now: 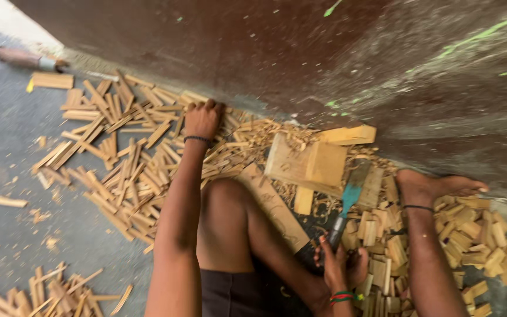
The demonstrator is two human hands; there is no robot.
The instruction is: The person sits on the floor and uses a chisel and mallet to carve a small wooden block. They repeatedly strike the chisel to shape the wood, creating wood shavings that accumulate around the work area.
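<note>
Grey floor (7, 135) strewn with wood strips (118, 147); left hand (202, 119) fingers curled into strips; right hand (338, 267) fingers gripping chisel (347, 202).

We are reaching our left hand (202, 119) into a heap of thin wooden sticks (124, 158) on the floor, while our right hand (337, 267) is gripping a blue-bladed chisel (347, 206) beside a wooden block (307, 164), shavings lying around.

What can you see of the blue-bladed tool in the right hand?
The chisel-like tool has a flat blue blade, a grey metal collar and a dark handle end hidden in the right hand, whose fingers wrap it. It slants up and to the right, its tip lying over wood shavings beside the pale wooden block. Whether the tip touches the block is unclear.
</note>
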